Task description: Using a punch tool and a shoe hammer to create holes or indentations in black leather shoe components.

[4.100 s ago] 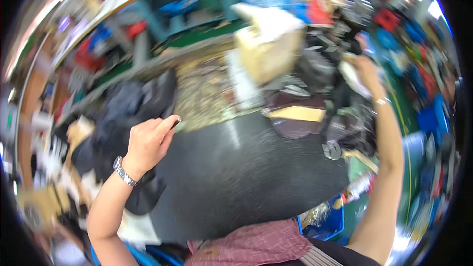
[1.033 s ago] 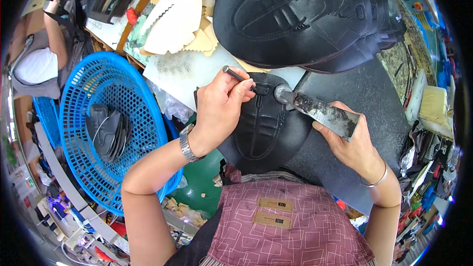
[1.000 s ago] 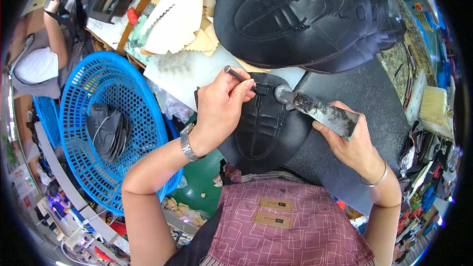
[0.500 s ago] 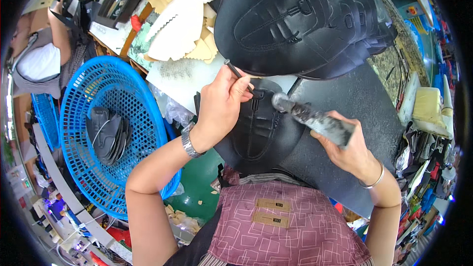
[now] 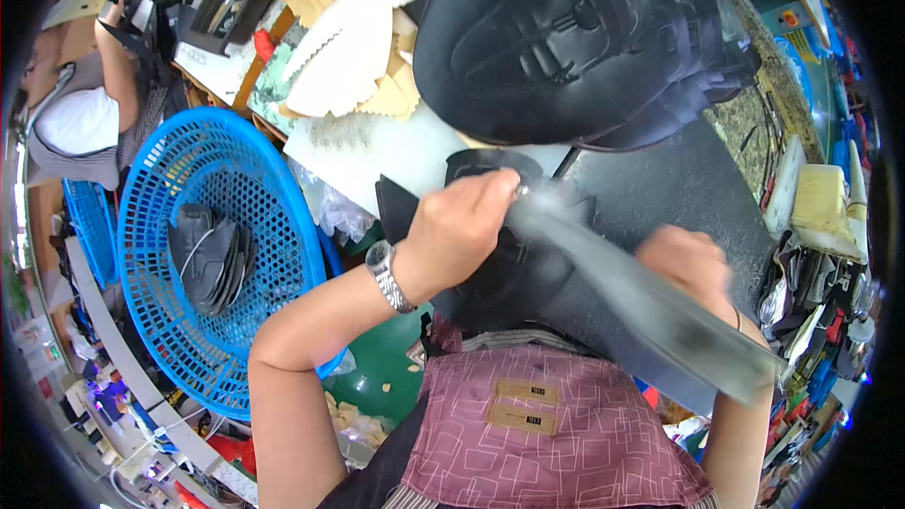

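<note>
The curved shoe upper (image 5: 504,290) is black, the grey tool (image 5: 646,297) blurred.

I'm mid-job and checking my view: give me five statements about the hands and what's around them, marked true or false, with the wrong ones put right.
1. The left hand is spread flat. False: the left hand has its fingers curled in.
2. The right hand and the long grey tool beside it look blurred. True.
3. The blue basket stands to the right of both hands. False: the blue basket stands to their left.
4. Black pieces lie inside the basket. True.
5. The apron is plain green. False: the apron is maroon with pale line shapes.
</note>
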Demonstrator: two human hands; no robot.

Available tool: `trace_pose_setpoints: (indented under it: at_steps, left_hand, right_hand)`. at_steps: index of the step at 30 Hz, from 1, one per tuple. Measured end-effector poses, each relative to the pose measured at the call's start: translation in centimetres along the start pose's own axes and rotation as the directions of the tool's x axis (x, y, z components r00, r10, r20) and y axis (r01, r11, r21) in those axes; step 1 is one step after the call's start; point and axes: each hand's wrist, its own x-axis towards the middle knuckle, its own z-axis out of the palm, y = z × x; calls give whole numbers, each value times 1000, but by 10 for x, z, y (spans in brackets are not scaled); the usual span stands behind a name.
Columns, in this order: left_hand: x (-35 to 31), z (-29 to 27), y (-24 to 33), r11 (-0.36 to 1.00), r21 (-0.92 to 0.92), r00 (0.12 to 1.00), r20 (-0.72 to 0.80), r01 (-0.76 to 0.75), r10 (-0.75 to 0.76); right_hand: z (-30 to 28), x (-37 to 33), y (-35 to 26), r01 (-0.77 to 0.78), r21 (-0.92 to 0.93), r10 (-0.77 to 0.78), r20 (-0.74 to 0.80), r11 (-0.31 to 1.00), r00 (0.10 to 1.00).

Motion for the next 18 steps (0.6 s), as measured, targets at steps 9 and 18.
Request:
trace_pose_setpoints:
  at_steps: [9, 18]
  left_hand:
    - [68, -25, -59, 947, 167, 959, -123, 275, -256]
    - [79, -24, -49, 878, 367, 952, -123, 307, -281]
  right_hand:
    - [59, 19, 18, -203, -241, 192, -71, 949, 979]
    - [-13, -70, 33, -419, -380, 416, -97, 824, 904]
